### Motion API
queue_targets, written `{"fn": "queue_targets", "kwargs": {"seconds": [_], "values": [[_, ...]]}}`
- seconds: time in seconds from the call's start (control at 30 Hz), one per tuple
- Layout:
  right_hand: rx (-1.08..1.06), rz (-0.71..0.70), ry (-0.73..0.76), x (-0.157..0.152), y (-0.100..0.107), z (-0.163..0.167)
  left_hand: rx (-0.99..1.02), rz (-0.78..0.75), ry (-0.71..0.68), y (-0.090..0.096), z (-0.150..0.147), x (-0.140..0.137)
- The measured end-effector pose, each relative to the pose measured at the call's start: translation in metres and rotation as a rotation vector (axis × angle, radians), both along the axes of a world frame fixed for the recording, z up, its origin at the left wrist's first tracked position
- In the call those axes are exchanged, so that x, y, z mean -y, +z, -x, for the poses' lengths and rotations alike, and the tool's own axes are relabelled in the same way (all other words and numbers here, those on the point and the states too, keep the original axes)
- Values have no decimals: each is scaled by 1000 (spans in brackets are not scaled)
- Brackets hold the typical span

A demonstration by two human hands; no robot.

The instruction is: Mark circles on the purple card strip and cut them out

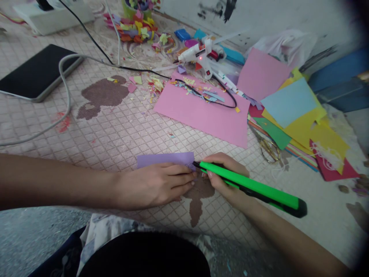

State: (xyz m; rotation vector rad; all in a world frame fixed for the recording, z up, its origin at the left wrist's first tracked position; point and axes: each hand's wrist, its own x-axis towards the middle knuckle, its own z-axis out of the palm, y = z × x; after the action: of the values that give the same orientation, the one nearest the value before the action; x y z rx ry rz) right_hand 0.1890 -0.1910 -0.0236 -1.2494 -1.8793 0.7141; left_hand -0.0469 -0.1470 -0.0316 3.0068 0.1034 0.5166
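A small purple sheet of paper (pixel 165 158) lies on the patterned tablecloth near the front edge. Flat across its lower part rests my left hand (pixel 161 182), fingers stretched to the right and pressing the paper down. Held in my right hand (pixel 227 171) is a green utility knife (pixel 250 182) with black trim. Its dark tip meets the paper's right edge, close to my left fingertips. Whether a blade is out is too small to tell. My left fingers cover the paper's lower right part.
Beyond lie a pink sheet (pixel 201 119) with paper scraps and a white glue gun (pixel 198 55) with its red light on. Scissors (pixel 269 150) and stacked coloured paper (pixel 291 102) are at right. A tablet (pixel 37 73) and grey cable (pixel 69 88) lie left.
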Motion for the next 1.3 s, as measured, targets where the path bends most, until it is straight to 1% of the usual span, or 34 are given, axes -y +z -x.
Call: {"fn": "queue_targets", "kwargs": {"seconds": [0.13,0.27,0.33,0.47,0.57,0.7,0.87,1.07,1.17,1.3], "values": [[-3,-29,49,-4,-1,0,-57,-14,10,-1,1,1],[-8,-28,96,-6,-2,-1,-49,-13,9,1,2,1],[-31,-11,79,-6,-2,-2,-33,-5,9,2,2,0],[-82,73,14,-4,0,-3,-58,-23,7,2,1,0],[-87,64,-3,-4,1,-2,-63,-26,15,0,1,0],[-58,72,12,-5,0,-3,-63,-5,8,0,1,0],[-36,43,22,-5,-1,-4,-78,4,11,2,1,0],[-14,28,28,-6,2,-2,-41,0,10,1,1,0],[-1,16,41,-7,0,-3,-40,13,13,1,1,0],[8,39,68,-7,-4,-6,-30,15,8,2,1,-1]]}}
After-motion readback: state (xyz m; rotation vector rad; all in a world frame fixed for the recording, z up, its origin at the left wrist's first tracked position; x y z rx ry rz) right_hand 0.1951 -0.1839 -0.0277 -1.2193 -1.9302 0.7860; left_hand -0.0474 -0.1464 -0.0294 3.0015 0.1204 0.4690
